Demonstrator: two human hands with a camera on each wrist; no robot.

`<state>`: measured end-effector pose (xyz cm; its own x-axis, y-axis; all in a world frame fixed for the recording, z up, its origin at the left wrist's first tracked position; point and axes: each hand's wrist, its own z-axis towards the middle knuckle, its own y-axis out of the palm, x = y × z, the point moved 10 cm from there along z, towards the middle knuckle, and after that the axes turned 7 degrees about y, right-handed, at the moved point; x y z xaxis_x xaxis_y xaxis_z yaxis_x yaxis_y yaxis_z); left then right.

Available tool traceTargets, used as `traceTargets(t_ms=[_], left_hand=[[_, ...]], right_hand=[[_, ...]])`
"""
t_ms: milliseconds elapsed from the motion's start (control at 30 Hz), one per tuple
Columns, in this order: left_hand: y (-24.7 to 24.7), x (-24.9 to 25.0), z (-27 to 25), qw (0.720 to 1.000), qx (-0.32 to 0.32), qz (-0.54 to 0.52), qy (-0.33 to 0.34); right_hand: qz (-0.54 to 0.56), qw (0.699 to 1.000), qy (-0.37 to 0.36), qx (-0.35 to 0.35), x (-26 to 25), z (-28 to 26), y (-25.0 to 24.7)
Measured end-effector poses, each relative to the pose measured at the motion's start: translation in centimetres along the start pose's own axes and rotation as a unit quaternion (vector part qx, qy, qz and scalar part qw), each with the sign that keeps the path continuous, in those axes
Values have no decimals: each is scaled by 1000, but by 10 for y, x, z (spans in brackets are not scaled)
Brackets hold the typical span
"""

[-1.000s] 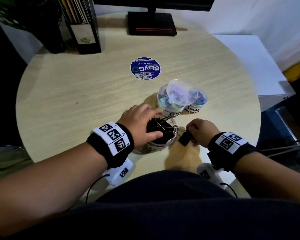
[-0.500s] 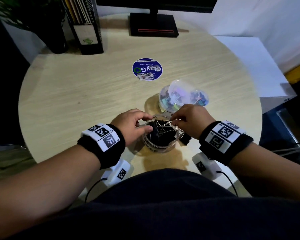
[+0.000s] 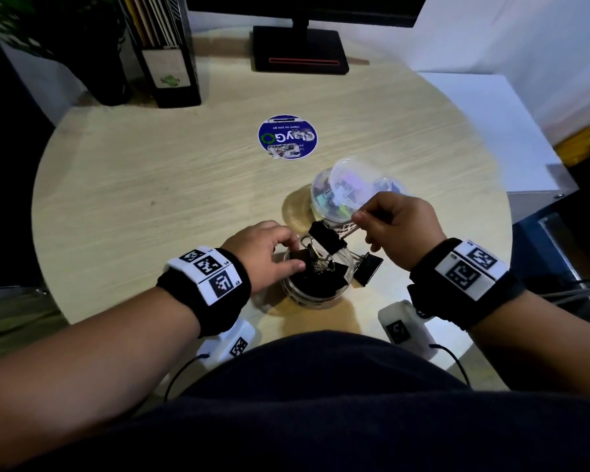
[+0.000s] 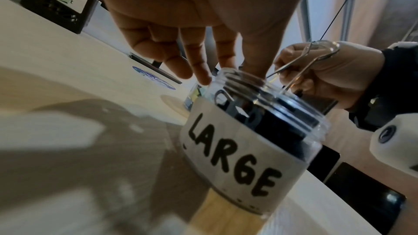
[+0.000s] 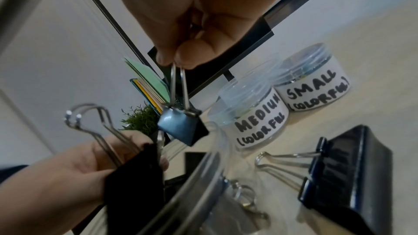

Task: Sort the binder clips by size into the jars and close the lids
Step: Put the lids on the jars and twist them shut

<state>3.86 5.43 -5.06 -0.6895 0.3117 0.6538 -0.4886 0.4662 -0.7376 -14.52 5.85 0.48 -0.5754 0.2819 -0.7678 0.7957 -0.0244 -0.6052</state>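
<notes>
the round table [image 3: 150, 185] carries three jars. the large jar [image 4: 237, 149], lid off, stands nearest, packed with black clips, the left hand [image 3: 263, 253] resting fingertips on its rim, fingers loosely curled. a second ago the right hand [image 3: 395, 233] sat on the table by the loose clip [image 3: 368, 269]; now it pinches the wire handles of a black binder clip [image 3: 326, 238] above the jar mouth. i'd guess it's stiff, springy steel, light; those handles are the sensible hold.
</notes>
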Motion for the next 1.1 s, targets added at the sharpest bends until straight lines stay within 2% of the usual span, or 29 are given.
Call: traceTargets(t_ms=[167, 300, 400, 567, 700, 800, 900, 967, 1033, 1100], left_hand=[[1, 1, 0, 999, 6, -40, 16], [1, 2, -2, 999, 10, -48, 19], [-2, 5, -2, 999, 25, -30, 32], [-14, 14, -5, 994, 89, -31, 57], [-9, 14, -3, 998, 56, -24, 33], [-6, 5, -4, 999, 32, 5, -4], [1, 2, -3, 1000, 10, 14, -14], [3, 1, -3, 1000, 9, 3, -21], [5, -1, -1, 1000, 11, -5, -28], [3, -2, 0, 999, 21, -15, -28]], right_hand=[[11, 1000, 4, -21, -2, -2, 5], [24, 999, 5, 30, 1, 1, -3], [76, 996, 12, 41, 2, 1, -8], [72, 995, 40, -50, 8, 0, 17], [79, 993, 48, -78, 8, -3, 33], [99, 993, 38, -58, 5, 1, 31], [149, 988, 22, -39, -1, 4, 22], [176, 982, 19, -70, -5, 2, 24], [110, 987, 19, -112, -4, 2, 34], [-40, 992, 5, -118, 2, 4, 37]])
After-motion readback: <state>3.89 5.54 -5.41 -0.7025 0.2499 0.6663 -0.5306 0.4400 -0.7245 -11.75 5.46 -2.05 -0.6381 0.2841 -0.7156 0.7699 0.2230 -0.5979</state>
